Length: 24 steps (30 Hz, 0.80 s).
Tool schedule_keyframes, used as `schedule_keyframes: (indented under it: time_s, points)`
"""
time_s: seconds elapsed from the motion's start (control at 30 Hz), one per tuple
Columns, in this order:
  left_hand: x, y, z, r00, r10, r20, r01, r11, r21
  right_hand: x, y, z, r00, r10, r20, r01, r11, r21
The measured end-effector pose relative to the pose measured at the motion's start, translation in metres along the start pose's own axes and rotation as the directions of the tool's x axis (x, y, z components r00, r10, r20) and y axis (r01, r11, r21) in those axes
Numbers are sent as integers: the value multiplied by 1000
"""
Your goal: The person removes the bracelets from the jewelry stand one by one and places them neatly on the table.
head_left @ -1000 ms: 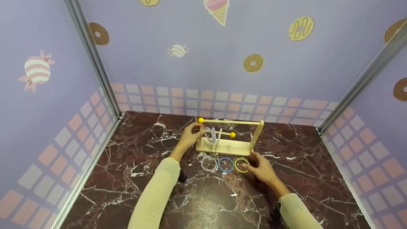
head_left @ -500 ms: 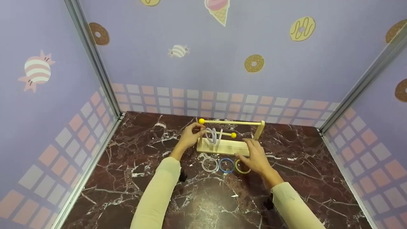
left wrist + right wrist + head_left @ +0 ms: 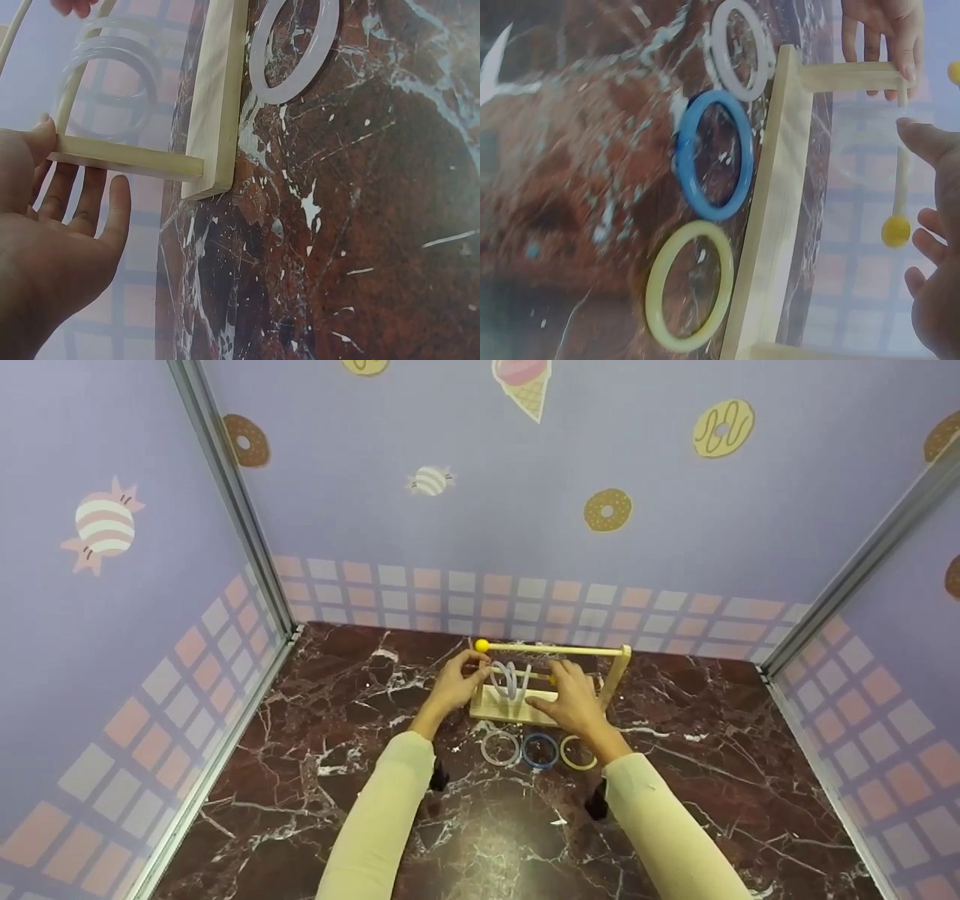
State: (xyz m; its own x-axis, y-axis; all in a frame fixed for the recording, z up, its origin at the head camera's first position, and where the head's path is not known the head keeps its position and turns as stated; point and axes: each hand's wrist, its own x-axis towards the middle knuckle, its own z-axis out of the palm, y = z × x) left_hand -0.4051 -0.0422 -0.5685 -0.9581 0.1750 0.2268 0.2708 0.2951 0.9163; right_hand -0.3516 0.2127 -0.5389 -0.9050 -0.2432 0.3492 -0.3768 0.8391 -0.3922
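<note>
A: Fingers first: the right hand (image 3: 574, 705) has its fingers spread and loosely bent, nothing in them afaict. That's what moved, yeah?

B: Yep, a moment ago it was by the base's front edge. Now it's up at the round yellow ball (image 3: 895, 232) capping the lower pale wooden peg (image 3: 901, 180). Can't tell if it's touching. Looks to me like a reach for the pale translucent rings (image 3: 513, 690), still hanging on that peg.

A: And the left hand (image 3: 456, 682)?

B: Hasn't budged. Thumb and fingers pinch the top of the left upright (image 3: 131, 156) of the pale wooden stand (image 3: 491, 707), bracing it I guess. Out front on the dark marbled worktop (image 3: 480, 840), the flat whitish ring (image 3: 719, 49), blue ring (image 3: 686, 161) and yellow ring (image 3: 656, 292) sit in a row.
</note>
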Motion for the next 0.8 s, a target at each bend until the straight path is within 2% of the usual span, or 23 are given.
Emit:
schedule_keyframes:
  time_s: [0.2, 0.33, 0.8]
  points:
    - [-1, 0, 1, 1000, 13, 0, -13, 1000, 26, 9, -3, 5, 1000, -13, 27, 12, 1000, 21]
    - [-1, 3, 2, 1000, 24, 7, -24, 1000, 12, 12, -3, 8, 999, -28, 17, 28, 999, 27]
    - [-1, 2, 3, 999, 33, -12, -33, 999, 16, 12, -4, 19, 997, -72, 34, 73, 996, -52]
